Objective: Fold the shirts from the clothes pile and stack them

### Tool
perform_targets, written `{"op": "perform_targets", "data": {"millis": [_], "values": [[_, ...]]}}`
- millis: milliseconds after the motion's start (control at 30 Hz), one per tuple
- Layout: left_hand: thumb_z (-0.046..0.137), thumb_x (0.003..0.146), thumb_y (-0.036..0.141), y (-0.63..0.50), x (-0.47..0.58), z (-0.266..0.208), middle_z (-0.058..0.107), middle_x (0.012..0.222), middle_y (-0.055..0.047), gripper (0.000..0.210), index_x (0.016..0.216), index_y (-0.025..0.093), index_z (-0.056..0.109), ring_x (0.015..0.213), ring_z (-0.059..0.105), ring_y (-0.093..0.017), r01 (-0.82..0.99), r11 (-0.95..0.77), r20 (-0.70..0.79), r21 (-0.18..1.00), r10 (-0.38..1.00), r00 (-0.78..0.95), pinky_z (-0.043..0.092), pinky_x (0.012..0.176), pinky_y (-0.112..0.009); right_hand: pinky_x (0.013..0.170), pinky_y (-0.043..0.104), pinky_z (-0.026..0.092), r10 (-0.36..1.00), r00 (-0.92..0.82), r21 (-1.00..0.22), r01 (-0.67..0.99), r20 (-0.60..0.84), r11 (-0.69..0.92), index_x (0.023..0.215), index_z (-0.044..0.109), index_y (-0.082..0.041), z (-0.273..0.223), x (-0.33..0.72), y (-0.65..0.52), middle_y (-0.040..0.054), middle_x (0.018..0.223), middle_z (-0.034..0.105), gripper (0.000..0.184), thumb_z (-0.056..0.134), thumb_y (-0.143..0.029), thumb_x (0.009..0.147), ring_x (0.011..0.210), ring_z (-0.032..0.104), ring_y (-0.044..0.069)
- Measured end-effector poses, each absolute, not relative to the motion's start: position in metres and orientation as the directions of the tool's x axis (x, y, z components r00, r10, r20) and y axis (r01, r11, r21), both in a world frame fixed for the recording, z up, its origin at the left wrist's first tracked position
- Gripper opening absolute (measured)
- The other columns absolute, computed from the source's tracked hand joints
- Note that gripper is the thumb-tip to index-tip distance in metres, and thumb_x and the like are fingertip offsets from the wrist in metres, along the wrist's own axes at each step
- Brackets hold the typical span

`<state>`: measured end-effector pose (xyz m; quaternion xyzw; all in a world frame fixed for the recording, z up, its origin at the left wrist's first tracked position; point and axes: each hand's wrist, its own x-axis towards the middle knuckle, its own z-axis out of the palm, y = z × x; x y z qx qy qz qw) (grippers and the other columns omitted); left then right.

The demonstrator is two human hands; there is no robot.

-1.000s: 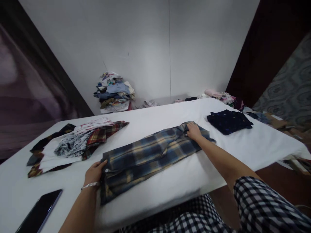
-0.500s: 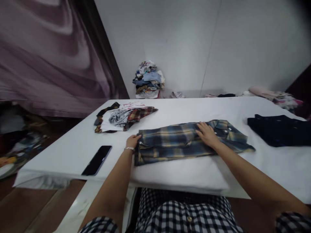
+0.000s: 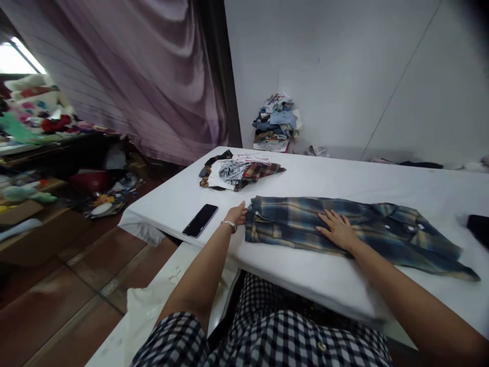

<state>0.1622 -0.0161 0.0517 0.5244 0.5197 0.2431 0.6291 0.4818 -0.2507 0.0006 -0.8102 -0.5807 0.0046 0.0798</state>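
Observation:
A blue, black and yellow plaid shirt [image 3: 301,216] lies folded into a long strip on the white table, with its collar end to the right. Flat on its middle rests my right hand [image 3: 338,230], fingers spread. My left hand [image 3: 237,214], a bracelet at the wrist, is at the shirt's left end. Its fingers are stretched out against the edge, apparently not gripping the cloth. Just left of that hand is a dark phone [image 3: 200,220].
A loose heap of clothes [image 3: 240,171] sits at the table's back left. Behind the table, a taller clothes pile [image 3: 278,122] stands against the wall. A dark folded garment [image 3: 478,229] shows at the right edge. Mixed items lie on the floor [image 3: 110,196] at left.
My view has turned left. My left hand has let go of the shirt's left corner. My right hand is now farther from the collar, and the shirt looks more stretched out.

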Motion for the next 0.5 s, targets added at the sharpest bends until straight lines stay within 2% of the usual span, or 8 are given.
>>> {"op": "perform_targets", "data": {"millis": [100, 233, 333, 400, 500], "values": [[0.058, 0.078, 0.058, -0.038, 0.155, 0.053, 0.064, 0.082, -0.008, 0.046, 0.092, 0.014, 0.058, 0.068, 0.059, -0.016, 0.421, 0.189, -0.335, 0.887, 0.891, 0.306, 0.047, 0.064, -0.029, 0.11, 0.056, 0.019, 0.93, 0.356, -0.166, 0.926, 0.095, -0.338, 0.138, 0.045, -0.026, 0.014, 0.471, -0.245, 0.0102, 0.15, 0.035, 0.061, 0.034, -0.06, 0.089, 0.141, 0.024, 0.03], [0.068, 0.071, 0.049, -0.088, 0.149, 0.048, 0.057, 0.116, -0.013, 0.056, 0.113, 0.016, 0.053, 0.1, 0.059, -0.024, 0.616, -0.233, 0.064, 0.753, 0.957, 0.285, 0.046, 0.084, -0.035, 0.112, 0.056, 0.017, 0.953, 0.225, -0.223, 0.958, 0.201, -0.179, 0.141, 0.041, -0.026, 0.029, 0.435, -0.237, 0.0099, 0.153, 0.029, 0.059, 0.036, -0.056, 0.091, 0.142, 0.019, 0.029], [0.071, 0.07, 0.043, -0.126, 0.147, 0.04, 0.051, 0.123, -0.012, 0.053, 0.112, 0.018, 0.051, 0.116, 0.05, -0.025, 0.669, -0.413, 0.275, 0.618, 0.911, 0.309, 0.043, 0.095, -0.038, 0.111, 0.056, 0.018, 0.978, 0.105, -0.283, 0.958, 0.183, -0.05, 0.143, 0.039, -0.026, 0.033, 0.399, -0.237, 0.011, 0.153, 0.027, 0.061, 0.042, -0.056, 0.089, 0.142, 0.02, 0.03], [0.073, 0.069, 0.038, -0.142, 0.145, 0.035, 0.05, 0.123, -0.012, 0.045, 0.104, 0.019, 0.053, 0.119, 0.048, -0.026, 0.703, -0.452, 0.315, 0.549, 0.891, 0.327, 0.041, 0.098, -0.039, 0.111, 0.056, 0.017, 0.983, 0.017, -0.292, 0.956, 0.184, 0.038, 0.143, 0.039, -0.025, 0.034, 0.377, -0.24, 0.0113, 0.153, 0.028, 0.063, 0.046, -0.054, 0.087, 0.142, 0.019, 0.029], [0.073, 0.07, 0.034, -0.15, 0.144, 0.031, 0.052, 0.122, -0.012, 0.032, 0.091, 0.019, 0.055, 0.115, 0.05, -0.027, 0.753, -0.454, 0.292, 0.477, 0.89, 0.351, 0.041, 0.095, -0.04, 0.113, 0.054, 0.014, 0.981, -0.081, -0.284, 0.95, 0.176, 0.13, 0.139, 0.044, -0.022, 0.032, 0.353, -0.243, 0.0121, 0.15, 0.034, 0.058, 0.05, -0.047, 0.086, 0.142, 0.022, 0.028]]}}
